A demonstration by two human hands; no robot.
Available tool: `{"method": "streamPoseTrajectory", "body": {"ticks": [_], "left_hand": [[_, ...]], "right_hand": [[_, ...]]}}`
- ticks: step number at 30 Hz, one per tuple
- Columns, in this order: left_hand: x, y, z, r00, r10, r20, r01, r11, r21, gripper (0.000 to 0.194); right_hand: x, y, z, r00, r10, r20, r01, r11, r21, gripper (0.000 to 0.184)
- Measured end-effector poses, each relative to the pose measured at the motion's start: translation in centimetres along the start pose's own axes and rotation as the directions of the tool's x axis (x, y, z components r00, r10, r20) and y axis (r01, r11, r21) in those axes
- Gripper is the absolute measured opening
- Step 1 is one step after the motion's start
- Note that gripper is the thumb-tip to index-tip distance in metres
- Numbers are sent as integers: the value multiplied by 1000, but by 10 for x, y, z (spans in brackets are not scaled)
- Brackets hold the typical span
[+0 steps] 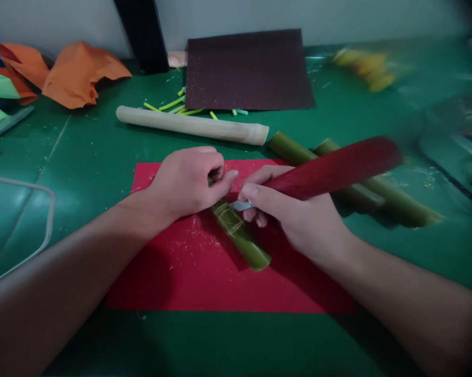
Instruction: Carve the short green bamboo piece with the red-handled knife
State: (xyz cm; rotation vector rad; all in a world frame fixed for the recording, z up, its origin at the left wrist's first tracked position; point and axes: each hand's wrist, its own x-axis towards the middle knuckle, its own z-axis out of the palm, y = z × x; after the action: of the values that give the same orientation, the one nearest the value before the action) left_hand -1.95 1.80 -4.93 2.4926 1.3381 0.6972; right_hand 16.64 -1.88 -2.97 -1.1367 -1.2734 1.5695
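Note:
A green bamboo piece lies at a slant on a red sheet, with pale lines cut into its skin. My left hand is closed around its far end, which the fingers mostly hide. In my right hand is a carving knife with a thick red handle, held like a pen. Its short metal blade meets the bamboo beside the carved lines, close to my left thumb. Fine pale shavings are scattered over the red sheet.
Behind the hands lies a pale peeled bamboo length. More green bamboo pieces rest at the right. A dark brown sheet covers part of some thin yellow-green sticks. Crumpled orange paper sits back left, near a black upright post.

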Motion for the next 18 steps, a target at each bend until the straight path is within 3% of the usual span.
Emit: {"method": "streamPoseTrajectory", "body": {"ticks": [18], "left_hand": [[-1, 1, 4, 998, 58, 13, -58, 998, -21, 30]], "right_hand": [[-2, -1, 0, 1000, -15, 9, 15, 1000, -18, 16]]}}
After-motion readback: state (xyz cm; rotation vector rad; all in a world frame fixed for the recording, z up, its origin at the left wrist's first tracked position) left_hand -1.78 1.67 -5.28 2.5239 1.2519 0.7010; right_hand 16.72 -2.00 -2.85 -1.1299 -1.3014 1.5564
